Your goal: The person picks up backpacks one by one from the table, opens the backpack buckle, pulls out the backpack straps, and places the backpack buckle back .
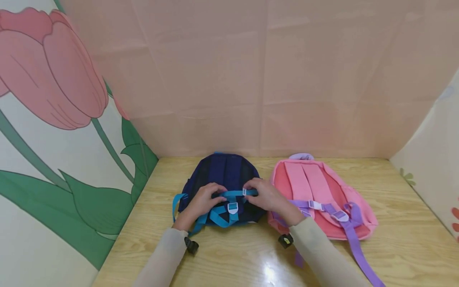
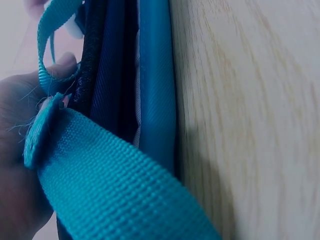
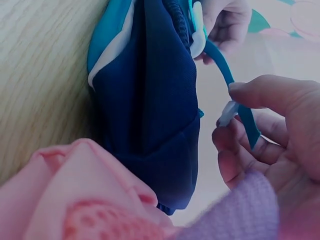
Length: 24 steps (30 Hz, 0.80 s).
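A dark navy backpack (image 1: 224, 171) lies on the table, its shoulder straps facing up. Across it runs a light blue strap (image 1: 234, 193) with a white plastic buckle (image 1: 244, 192). My left hand (image 1: 206, 199) pinches this strap between thumb and fingers. My right hand (image 1: 267, 195) pinches the strap beside the white buckle; the right wrist view shows thumb and fingertips on the buckle (image 3: 229, 114), the strap's tail sticking out past it. A second white buckle (image 1: 232, 207) hangs just below on blue webbing. In the left wrist view, wide blue webbing (image 2: 115, 170) partly covers the left hand (image 2: 20, 150).
To the right a pink backpack (image 1: 322, 187) lies close against the navy one, under my right forearm. Its purple strap (image 1: 358, 247) trails over the front of the wooden table (image 1: 405, 239). A pinkish backdrop (image 1: 265, 79) stands behind, and a tulip-printed panel (image 1: 68, 159) on the left.
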Each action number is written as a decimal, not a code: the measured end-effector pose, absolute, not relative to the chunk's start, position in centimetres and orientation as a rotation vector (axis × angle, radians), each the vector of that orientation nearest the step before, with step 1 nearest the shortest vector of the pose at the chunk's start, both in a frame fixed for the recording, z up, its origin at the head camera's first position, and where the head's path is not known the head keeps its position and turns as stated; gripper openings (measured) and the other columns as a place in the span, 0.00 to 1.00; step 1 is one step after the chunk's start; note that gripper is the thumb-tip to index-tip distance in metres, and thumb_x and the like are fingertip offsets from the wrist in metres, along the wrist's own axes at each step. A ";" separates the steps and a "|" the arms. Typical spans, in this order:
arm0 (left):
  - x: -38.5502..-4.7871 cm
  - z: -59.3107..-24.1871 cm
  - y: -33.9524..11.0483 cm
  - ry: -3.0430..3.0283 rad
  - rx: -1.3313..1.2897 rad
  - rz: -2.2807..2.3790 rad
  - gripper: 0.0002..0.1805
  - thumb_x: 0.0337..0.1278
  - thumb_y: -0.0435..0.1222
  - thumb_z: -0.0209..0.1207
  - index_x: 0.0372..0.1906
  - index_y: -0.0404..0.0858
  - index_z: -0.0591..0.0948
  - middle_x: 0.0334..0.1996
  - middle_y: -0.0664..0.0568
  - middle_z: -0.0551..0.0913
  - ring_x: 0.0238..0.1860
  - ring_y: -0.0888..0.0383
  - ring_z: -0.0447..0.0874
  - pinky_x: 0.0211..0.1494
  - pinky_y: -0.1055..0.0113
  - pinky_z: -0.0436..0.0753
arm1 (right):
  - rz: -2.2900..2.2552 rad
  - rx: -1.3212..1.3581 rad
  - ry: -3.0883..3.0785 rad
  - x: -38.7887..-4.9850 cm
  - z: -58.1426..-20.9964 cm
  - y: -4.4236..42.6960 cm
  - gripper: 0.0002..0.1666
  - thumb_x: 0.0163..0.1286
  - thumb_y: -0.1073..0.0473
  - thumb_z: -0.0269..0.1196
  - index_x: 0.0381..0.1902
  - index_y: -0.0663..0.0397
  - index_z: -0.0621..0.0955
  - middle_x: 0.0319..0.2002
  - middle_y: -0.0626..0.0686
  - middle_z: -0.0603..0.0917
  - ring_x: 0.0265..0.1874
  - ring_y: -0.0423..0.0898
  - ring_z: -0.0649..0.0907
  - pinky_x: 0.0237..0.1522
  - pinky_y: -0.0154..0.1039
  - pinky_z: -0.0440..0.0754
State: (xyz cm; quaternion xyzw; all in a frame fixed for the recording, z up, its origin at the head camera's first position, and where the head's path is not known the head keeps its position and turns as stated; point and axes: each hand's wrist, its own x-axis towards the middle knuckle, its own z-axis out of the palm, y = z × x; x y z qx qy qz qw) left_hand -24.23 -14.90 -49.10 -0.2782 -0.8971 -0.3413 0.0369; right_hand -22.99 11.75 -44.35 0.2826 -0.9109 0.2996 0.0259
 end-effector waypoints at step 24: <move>-24.1 -49.0 -14.6 -2.781 -0.852 -1.018 0.12 0.64 0.39 0.66 0.52 0.45 0.86 0.48 0.55 0.85 0.50 0.56 0.80 0.56 0.58 0.81 | 0.852 0.839 -2.948 -22.7 -44.1 13.0 0.13 0.63 0.61 0.73 0.45 0.55 0.85 0.37 0.50 0.86 0.33 0.46 0.80 0.39 0.39 0.82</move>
